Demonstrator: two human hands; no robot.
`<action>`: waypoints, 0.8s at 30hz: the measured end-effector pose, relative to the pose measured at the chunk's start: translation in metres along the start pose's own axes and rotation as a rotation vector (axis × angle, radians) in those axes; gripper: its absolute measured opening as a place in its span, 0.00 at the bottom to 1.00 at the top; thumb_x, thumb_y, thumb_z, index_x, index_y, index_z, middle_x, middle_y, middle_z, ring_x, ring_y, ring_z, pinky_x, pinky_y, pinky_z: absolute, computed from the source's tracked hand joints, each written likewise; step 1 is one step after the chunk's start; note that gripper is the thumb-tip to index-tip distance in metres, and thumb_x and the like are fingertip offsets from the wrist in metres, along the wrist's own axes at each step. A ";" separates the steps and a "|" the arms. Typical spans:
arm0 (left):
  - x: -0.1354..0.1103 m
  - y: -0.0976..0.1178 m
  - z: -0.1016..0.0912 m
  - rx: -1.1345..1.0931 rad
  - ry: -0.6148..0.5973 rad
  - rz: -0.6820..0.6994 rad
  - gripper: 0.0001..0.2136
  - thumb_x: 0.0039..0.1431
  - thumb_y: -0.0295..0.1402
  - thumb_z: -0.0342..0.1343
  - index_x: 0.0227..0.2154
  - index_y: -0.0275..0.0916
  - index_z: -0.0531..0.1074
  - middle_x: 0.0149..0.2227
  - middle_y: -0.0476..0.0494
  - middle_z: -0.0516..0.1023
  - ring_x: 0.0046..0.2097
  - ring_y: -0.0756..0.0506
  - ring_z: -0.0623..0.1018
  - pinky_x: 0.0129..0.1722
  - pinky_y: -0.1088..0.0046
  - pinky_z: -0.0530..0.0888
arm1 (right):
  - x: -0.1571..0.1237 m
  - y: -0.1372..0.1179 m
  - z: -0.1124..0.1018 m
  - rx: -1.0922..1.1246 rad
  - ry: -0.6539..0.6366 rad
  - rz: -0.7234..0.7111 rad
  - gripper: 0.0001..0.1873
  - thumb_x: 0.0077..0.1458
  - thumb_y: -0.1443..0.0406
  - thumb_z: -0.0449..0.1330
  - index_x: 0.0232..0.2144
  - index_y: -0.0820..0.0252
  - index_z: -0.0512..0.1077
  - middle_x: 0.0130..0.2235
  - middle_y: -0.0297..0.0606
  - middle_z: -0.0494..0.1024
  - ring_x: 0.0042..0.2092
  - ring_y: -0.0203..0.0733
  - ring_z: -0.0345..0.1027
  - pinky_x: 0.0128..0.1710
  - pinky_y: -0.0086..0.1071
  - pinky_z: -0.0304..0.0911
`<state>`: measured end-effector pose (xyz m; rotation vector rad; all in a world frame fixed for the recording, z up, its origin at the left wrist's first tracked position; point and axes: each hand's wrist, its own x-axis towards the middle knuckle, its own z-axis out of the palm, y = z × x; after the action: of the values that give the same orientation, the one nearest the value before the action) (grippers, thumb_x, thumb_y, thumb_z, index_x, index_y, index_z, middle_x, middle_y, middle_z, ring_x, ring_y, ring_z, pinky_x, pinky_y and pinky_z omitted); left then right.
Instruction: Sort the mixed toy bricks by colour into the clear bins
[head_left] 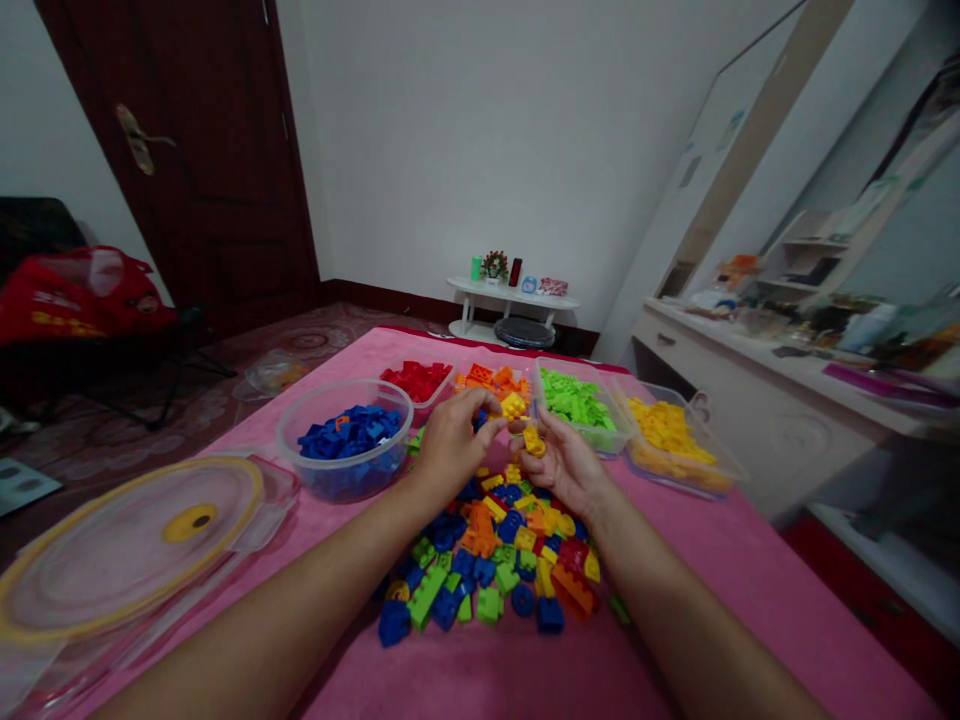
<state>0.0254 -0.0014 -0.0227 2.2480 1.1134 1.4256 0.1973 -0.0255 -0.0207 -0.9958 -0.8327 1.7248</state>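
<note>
While both hands are up just above center frame, the left hand (454, 440) is curled in with thumb and fingertips near together, right next to the upper yellow brick (513, 405); can't tell whether it's clamped on that brick or only beside it. A blue piece (480, 420) shows inside the curl, grip on it unclear. The right hand (561, 465), palm partly up, is clamped on the lower yellow brick (533, 440) between thumb and fingers, just right of center.

Handling call: both bricks look like molded plastic, so light, stiff, not fragile. Faces look smooth, so mildly slippery if pinched at a corner. Small part: best hold is thumb and index on two opposite flat sides, studs left free. Dropping one likely costs nothing except finding it in the mixed pile (487, 540), lower center of frame on the pink-covered desk (720, 590).

Pile pieces lie jumbled, many touching, so a side pinch there may nudge neighbors; take upper ones by exposed edges. Loose yellow pieces sit in the yellow tub (726, 465) at right, blue ones in the round tub (287, 437) left of center. Tub walls are clear, probably thin and a bit flexible; hold by the rim.
</note>
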 end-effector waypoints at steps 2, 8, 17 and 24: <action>-0.002 0.001 0.001 -0.010 -0.047 0.042 0.02 0.55 0.29 0.57 0.31 0.39 0.70 0.33 0.48 0.76 0.37 0.48 0.74 0.39 0.72 0.69 | -0.002 0.002 0.006 -0.039 -0.027 0.015 0.21 0.53 0.49 0.56 0.34 0.62 0.68 0.27 0.35 0.72 0.17 0.25 0.51 0.13 0.18 0.38; -0.008 0.006 0.006 -0.023 -0.119 0.074 0.07 0.54 0.27 0.57 0.37 0.38 0.73 0.38 0.45 0.79 0.41 0.46 0.77 0.43 0.70 0.71 | -0.003 0.007 0.009 -0.105 -0.030 -0.082 0.15 0.49 0.57 0.64 0.35 0.60 0.68 0.26 0.32 0.72 0.17 0.22 0.54 0.12 0.15 0.41; -0.008 -0.002 0.008 -0.216 -0.034 -0.019 0.05 0.55 0.30 0.57 0.34 0.39 0.76 0.36 0.47 0.79 0.39 0.48 0.77 0.41 0.73 0.71 | -0.004 -0.025 -0.001 0.032 0.231 -0.226 0.16 0.54 0.54 0.56 0.27 0.61 0.64 0.20 0.30 0.68 0.14 0.23 0.48 0.11 0.17 0.40; -0.008 -0.022 0.012 0.064 -0.343 -0.034 0.07 0.51 0.30 0.59 0.34 0.38 0.78 0.35 0.45 0.79 0.37 0.46 0.76 0.39 0.71 0.69 | -0.041 -0.095 -0.100 -0.399 0.893 -0.755 0.19 0.49 0.49 0.56 0.27 0.60 0.64 0.23 0.33 0.69 0.16 0.27 0.50 0.13 0.23 0.42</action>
<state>0.0237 0.0096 -0.0464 2.3870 1.0871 0.9525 0.3331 -0.0236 0.0281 -1.3236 -0.7915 0.3855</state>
